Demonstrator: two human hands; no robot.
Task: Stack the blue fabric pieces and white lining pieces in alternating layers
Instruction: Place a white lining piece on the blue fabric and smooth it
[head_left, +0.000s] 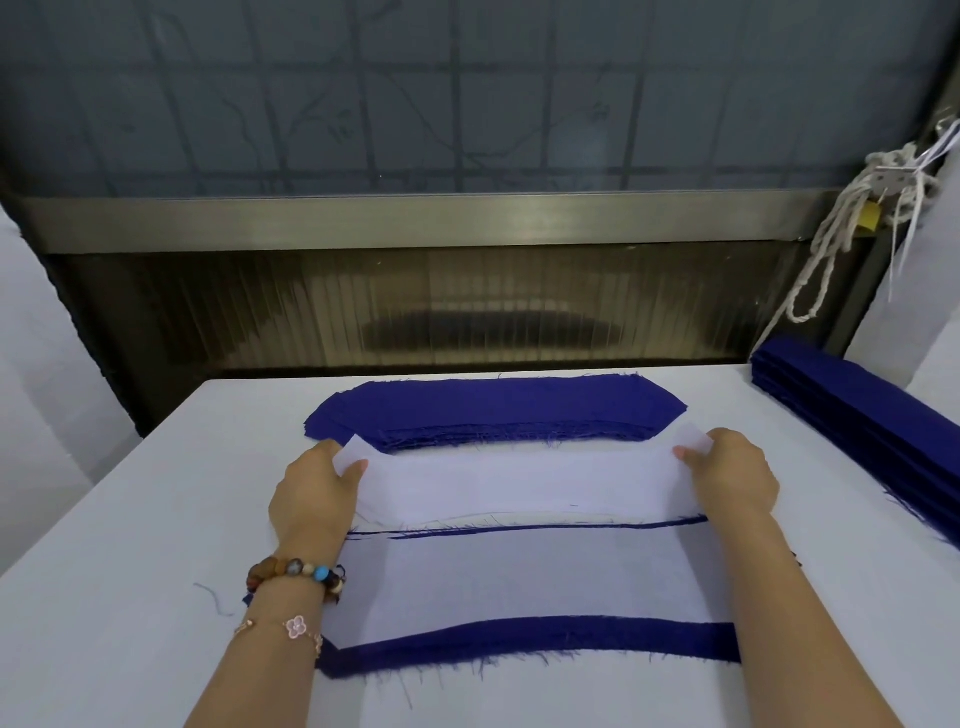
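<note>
Pinched at each end, white lining piece (519, 483) — left grip (311, 493), right grip (737, 480); blue fabric stack (493, 405) just beyond both grips.

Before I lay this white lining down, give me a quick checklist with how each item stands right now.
1. Left hand pinches the white lining piece at its left end: ok.
2. Right hand pinches its right end: ok.
3. Lining stretched between the hands, no visible fold: ok.
4. Layer right under it is blue: cannot tell; only a thin blue edge shows.
5. Lining lined up with the near stack: not ok; it sits farther back than the white layer there.
6. Blue fabric pile lies uncovered just beyond the hands: ok.
</note>
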